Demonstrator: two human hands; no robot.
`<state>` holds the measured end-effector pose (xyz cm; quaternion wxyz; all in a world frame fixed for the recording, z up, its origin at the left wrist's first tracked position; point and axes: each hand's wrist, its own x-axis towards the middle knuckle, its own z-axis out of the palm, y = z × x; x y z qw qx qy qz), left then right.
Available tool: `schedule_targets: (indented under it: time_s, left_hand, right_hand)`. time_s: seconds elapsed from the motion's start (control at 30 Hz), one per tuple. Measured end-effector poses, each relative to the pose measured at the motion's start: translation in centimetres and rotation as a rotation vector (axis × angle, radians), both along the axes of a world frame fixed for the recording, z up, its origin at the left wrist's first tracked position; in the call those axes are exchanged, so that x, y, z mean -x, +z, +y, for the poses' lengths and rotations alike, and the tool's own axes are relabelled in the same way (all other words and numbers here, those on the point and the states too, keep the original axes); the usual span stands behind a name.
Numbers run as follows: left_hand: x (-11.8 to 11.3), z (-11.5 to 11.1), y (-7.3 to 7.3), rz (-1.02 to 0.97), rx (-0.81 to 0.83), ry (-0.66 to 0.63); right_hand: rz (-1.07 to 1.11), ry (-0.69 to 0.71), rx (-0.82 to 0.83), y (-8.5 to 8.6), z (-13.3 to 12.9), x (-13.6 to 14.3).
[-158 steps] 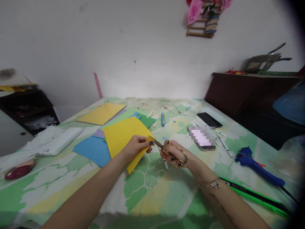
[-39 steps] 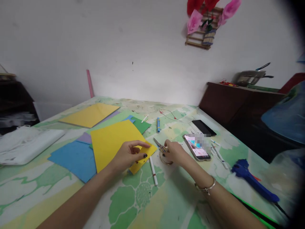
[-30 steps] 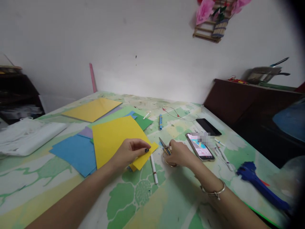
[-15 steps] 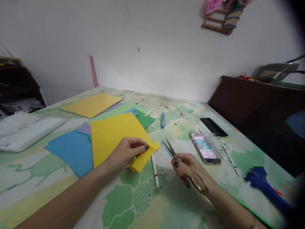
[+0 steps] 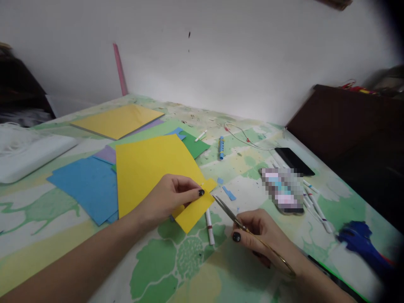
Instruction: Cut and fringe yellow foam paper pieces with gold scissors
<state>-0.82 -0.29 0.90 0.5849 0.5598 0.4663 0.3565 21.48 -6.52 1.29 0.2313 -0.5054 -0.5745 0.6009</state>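
Note:
My left hand [image 5: 176, 194] pinches a small strip of yellow paper [image 5: 195, 212] between thumb and fingers, above a large yellow sheet [image 5: 148, 168]. My right hand [image 5: 261, 235] is closed around gold-handled scissors [image 5: 232, 215]. Their blade tips point left and come up to the strip's right corner; whether they touch it I cannot tell. Beneath the strip lies a white marker [image 5: 209, 227], its upper end partly covered. Small blue paper scraps [image 5: 229, 193] rest just beyond the scissors.
Blue sheets [image 5: 85, 185] and a green sheet [image 5: 195, 145] lie around the yellow one. A rolled blue paper tube [image 5: 221, 148] sits further back. To the right are a phone [image 5: 282, 191], a black phone [image 5: 295, 160], several markers [image 5: 318, 210] and a blue tool [image 5: 360, 240].
The scissors have turned and their blades have come closer together, with the tips now at the yellow strip. The strip is tilted differently in my left hand. The camera view has dipped.

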Motion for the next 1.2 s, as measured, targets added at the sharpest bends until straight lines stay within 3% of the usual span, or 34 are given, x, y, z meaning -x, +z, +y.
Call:
schedule_targets:
  time_s: [0.43, 1.2]
  left_hand:
    - [-0.8, -0.55, 0.19, 0.002, 0.082, -0.054]
    - [-1.04, -0.94, 0.03, -0.059, 0.075, 0.006]
  right_hand:
    - [0.082, 0.004, 0.086, -0.3, 0.33, 0.27]
    - [0.122, -0.016, 0.105, -0.84, 0.09, 0.59]
